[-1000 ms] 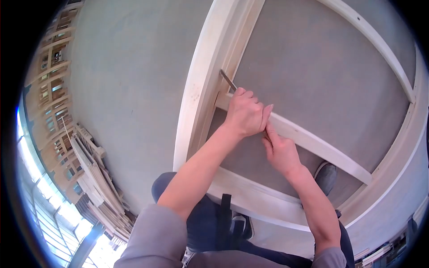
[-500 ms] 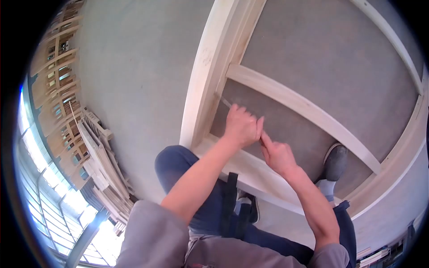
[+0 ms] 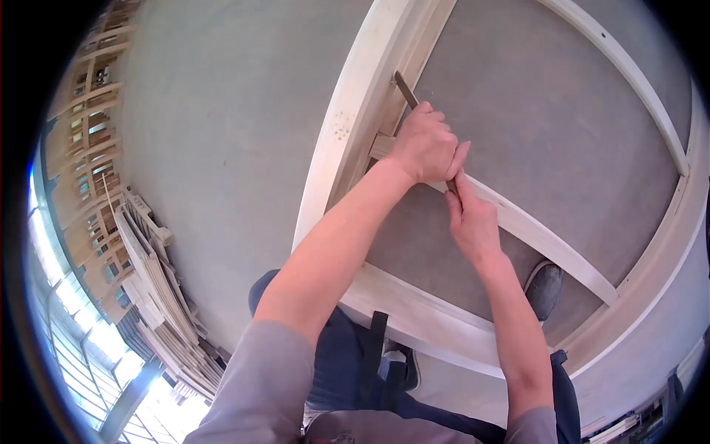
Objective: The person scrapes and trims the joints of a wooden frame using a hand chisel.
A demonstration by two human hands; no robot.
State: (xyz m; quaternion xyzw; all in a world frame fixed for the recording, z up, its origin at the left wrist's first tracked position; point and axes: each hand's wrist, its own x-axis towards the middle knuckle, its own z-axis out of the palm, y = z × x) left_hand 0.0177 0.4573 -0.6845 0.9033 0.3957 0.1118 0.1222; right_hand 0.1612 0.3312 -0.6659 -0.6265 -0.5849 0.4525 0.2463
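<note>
My left hand (image 3: pixel 427 144) is wrapped round a thin flat tool (image 3: pixel 406 90), whose dark tip touches the inner edge of the pale wooden frame (image 3: pixel 347 118). Behind it, my right hand (image 3: pixel 473 216) pinches the tool's other end between thumb and forefinger. Both hands are over the frame's middle crossbar (image 3: pixel 532 233), which hides partly beneath them. What kind of tool it is, I cannot make out for certain.
A second crossbar (image 3: pixel 621 66) spans the frame at the upper right. My shoe (image 3: pixel 544 290) stands inside the frame, below the middle crossbar. Stacked wooden strips (image 3: pixel 159 285) lie on the floor at the left, near wooden racks (image 3: pixel 92 148).
Both hands and the tool have moved up along the frame's side rail, from below the middle crossbar to above it. The view has shifted slightly.
</note>
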